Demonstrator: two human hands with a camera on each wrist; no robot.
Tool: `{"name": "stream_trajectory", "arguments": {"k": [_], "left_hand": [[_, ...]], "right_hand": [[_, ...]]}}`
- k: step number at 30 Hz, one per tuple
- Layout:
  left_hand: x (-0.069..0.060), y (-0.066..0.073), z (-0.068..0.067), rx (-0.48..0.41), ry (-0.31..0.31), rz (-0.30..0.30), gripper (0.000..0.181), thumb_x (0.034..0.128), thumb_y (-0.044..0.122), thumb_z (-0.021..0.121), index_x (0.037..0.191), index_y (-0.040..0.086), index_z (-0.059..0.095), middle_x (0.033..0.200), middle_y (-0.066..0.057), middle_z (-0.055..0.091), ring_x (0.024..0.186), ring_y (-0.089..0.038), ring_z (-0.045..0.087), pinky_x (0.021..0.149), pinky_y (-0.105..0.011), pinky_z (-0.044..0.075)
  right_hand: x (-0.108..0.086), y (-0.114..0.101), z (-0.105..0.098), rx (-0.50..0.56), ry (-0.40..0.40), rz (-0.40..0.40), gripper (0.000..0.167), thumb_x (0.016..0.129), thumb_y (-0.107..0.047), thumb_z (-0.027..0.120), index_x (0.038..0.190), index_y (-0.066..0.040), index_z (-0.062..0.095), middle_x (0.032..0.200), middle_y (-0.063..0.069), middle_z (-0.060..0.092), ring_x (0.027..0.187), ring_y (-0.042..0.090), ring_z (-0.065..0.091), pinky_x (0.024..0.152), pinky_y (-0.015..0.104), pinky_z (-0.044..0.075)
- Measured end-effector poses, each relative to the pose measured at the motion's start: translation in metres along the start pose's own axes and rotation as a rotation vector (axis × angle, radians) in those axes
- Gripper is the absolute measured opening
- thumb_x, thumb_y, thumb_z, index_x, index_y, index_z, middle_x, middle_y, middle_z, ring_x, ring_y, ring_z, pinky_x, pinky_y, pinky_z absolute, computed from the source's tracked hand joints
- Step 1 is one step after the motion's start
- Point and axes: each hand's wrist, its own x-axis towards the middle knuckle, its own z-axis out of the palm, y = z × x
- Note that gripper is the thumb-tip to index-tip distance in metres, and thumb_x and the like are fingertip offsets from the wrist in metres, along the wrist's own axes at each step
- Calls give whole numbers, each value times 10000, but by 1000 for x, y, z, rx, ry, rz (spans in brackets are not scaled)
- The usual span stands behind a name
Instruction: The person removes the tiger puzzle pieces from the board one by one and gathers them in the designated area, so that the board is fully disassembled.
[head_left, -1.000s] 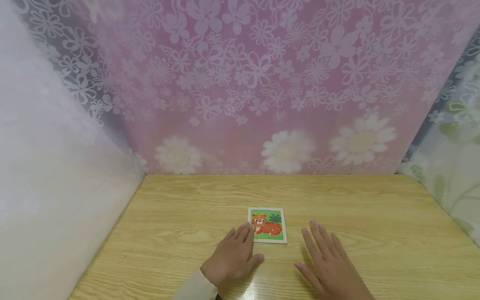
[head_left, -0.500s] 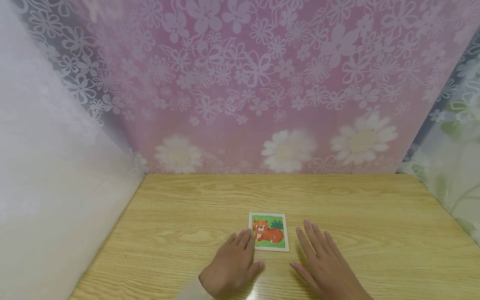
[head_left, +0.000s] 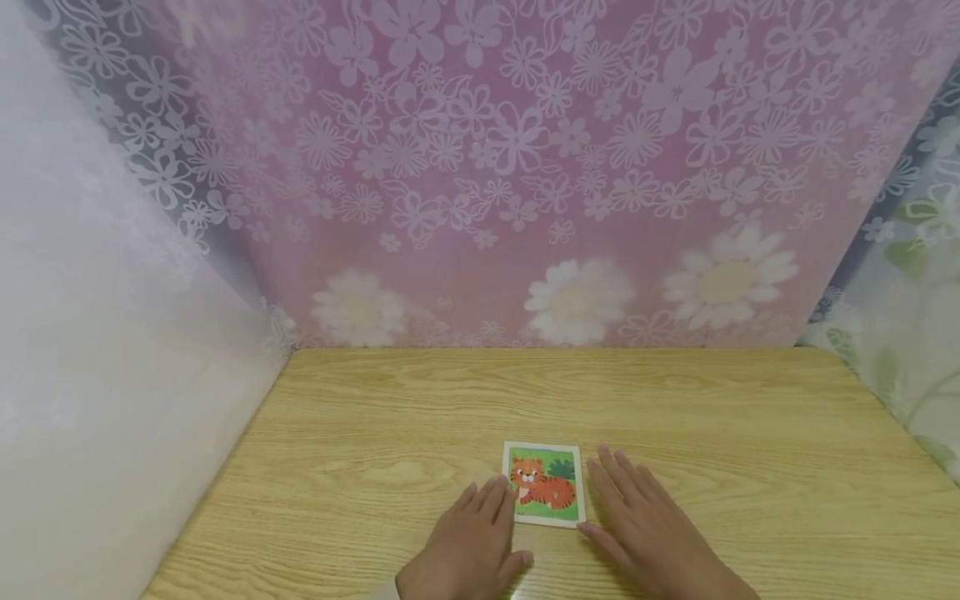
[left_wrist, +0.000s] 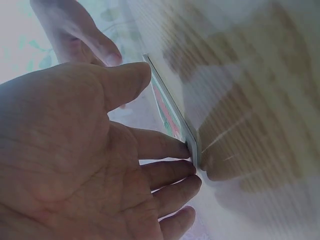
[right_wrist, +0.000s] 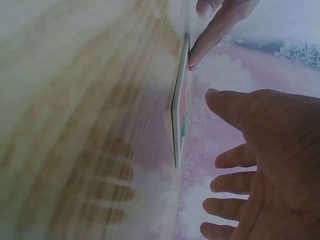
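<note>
A square picture board (head_left: 545,485) with a white border lies flat on the wooden table, showing an orange tiger on green. My left hand (head_left: 471,542) is at its left side, fingers extended, with the index fingertip on the board's left edge. In the left wrist view the fingertips of the left hand (left_wrist: 120,150) touch the thin board (left_wrist: 172,112) at one end. My right hand (head_left: 648,529) is just right of the board, fingers straight and spread. The right wrist view shows the right hand (right_wrist: 265,165) apart from the board (right_wrist: 181,105), holding nothing.
The wood-grain table (head_left: 360,425) extends around both hands. A pink flowered curtain (head_left: 465,200) hangs behind its far edge. Pale cloth (head_left: 112,333) stands on the left, and a leaf-patterned cloth (head_left: 915,317) on the right.
The tiger board has slid toward the person and slightly right, the left hand moving back with it. The right hand has come left, closer to the board's right edge.
</note>
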Motion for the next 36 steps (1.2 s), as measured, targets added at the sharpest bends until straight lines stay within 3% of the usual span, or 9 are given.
{"name": "stream_trajectory", "arguments": {"k": [3, 6, 11, 19, 24, 27, 34, 36], "left_hand": [[0, 2, 1, 14, -6, 5, 760, 1032, 616, 382, 1538, 50, 399, 1612, -114, 339, 1493, -222, 301, 1182, -432, 296], [0, 4, 1, 14, -19, 7, 765, 1028, 625, 382, 1542, 58, 398, 1613, -103, 339, 1491, -212, 302, 1186, -424, 289], [2, 6, 1, 30, -28, 11, 767, 1031, 633, 363, 1547, 66, 392, 1614, -88, 339, 1489, -197, 306, 1187, -405, 289], [0, 6, 3, 26, -30, 8, 738, 1040, 612, 372, 1540, 69, 404, 1609, -82, 348, 1488, -194, 309, 1192, -391, 278], [-1, 5, 3, 24, -22, 3, 723, 1044, 599, 381, 1533, 68, 416, 1603, -83, 362, 1485, -196, 317, 1190, -398, 282], [-3, 4, 2, 21, 1, 7, 705, 1045, 582, 401, 1517, 59, 438, 1591, -90, 385, 1477, -202, 335, 1184, -407, 295], [-2, -1, 1, -15, 127, 42, 601, 1031, 529, 500, 1393, 55, 579, 1470, -76, 511, 1415, -240, 432, 1157, -449, 340], [-2, -3, -1, -52, 130, 41, 578, 1032, 530, 501, 1377, 77, 598, 1455, -58, 522, 1411, -243, 436, 1159, -454, 337]], "right_hand": [[2, 0, -3, 5, -68, 4, 661, 997, -426, 630, 1471, 11, 481, 1524, 207, 454, 1382, 390, 456, 1198, 442, 248], [5, 2, -4, -5, -119, -23, 644, 1004, -390, 631, 1455, 46, 487, 1503, 234, 467, 1371, 401, 466, 1081, 555, 395], [11, 7, -2, 19, -181, -55, 654, 998, -393, 640, 1413, 94, 506, 1466, 277, 486, 1334, 446, 488, 1045, 566, 430], [20, 10, 0, 135, -336, -22, 706, 978, -451, 637, 1378, 119, 525, 1450, 299, 489, 1306, 472, 502, 1021, 580, 440], [22, 10, 0, 178, -358, -13, 768, 947, -517, 644, 1368, 117, 539, 1451, 300, 488, 1306, 474, 502, 1017, 581, 443], [24, 10, -1, 200, -362, -4, 786, 924, -514, 675, 1371, 117, 538, 1455, 305, 481, 1312, 472, 497, 1023, 578, 439], [27, 8, -1, 213, -382, 37, 791, 878, -477, 738, 1360, 121, 547, 1449, 307, 486, 1301, 476, 507, 1015, 566, 450], [27, 7, -1, 213, -387, 46, 795, 866, -476, 748, 1353, 121, 553, 1446, 306, 491, 1293, 476, 515, 1005, 565, 457]]}}
